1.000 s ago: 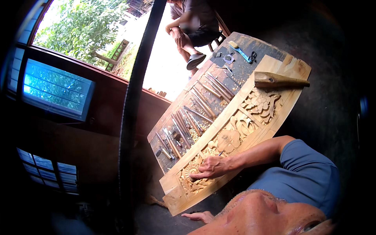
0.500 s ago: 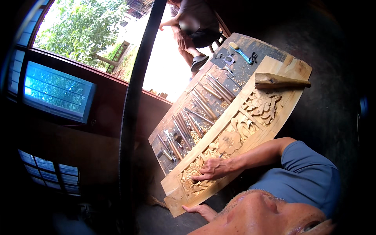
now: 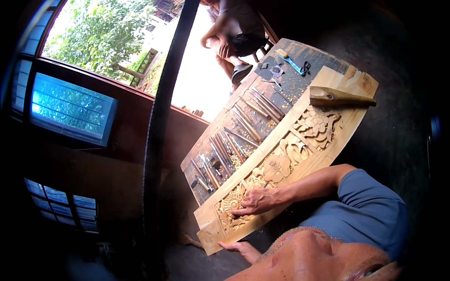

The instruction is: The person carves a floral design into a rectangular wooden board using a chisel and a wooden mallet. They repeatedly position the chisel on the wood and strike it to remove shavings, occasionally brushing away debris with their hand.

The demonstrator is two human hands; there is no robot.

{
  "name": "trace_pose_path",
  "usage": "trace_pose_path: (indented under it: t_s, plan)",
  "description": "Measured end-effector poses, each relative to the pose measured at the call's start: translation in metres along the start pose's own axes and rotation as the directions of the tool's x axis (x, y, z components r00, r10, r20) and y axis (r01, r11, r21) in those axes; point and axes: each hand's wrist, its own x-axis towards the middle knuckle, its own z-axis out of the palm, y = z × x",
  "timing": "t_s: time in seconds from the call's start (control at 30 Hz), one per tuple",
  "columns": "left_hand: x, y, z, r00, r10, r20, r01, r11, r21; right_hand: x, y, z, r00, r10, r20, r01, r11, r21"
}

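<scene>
Two hands are at work on one pale carved board (image 3: 209, 236): the left hand (image 3: 239, 248) meets its nearest corner, grip unclear, while the right hand (image 3: 258, 201) bends over the carving, forefinger extended; I cannot tell whether it holds the slim tip showing beside it. Three carved panels show along the board, and one wooden mallet (image 3: 338, 97) lies across its far end. Behind, more than ten chisels (image 3: 253, 134) and scattered shavings (image 3: 237, 163) cover the dark, worn bench (image 3: 323, 51), with one blue-handled brush (image 3: 291, 63). Beyond a dark post (image 3: 159, 107), one seated person (image 3: 236, 28) and leafy branches (image 3: 103, 33) show in daylight.
</scene>
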Motion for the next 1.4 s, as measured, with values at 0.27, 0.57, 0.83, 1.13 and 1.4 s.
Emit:
trace_pose_path:
  t_s: [0.27,0.57,0.83,1.13,1.4]
  plan:
    - [-0.001,-0.001,0.001,1.000,-0.014,-0.003,0.014,1.000,0.001,0.000,-0.001,-0.005,0.999,-0.033,0.025,0.032,0.999,0.021]
    - [-0.002,-0.001,0.002,1.000,-0.021,0.000,0.021,1.000,0.004,-0.001,-0.001,-0.002,0.998,-0.063,0.021,0.063,0.998,0.031]
    - [-0.002,0.000,0.003,1.000,-0.021,-0.001,0.021,1.000,0.004,-0.002,-0.001,0.001,0.998,-0.055,0.020,0.054,0.997,0.052]
    - [-0.002,0.001,0.002,1.000,-0.020,-0.002,0.020,1.000,0.005,-0.001,-0.002,0.002,0.998,-0.049,0.032,0.046,0.997,0.069]
    - [0.001,0.001,0.002,1.000,-0.018,-0.007,0.018,1.000,0.004,-0.001,-0.002,0.003,0.999,-0.047,0.016,0.046,0.998,0.050]
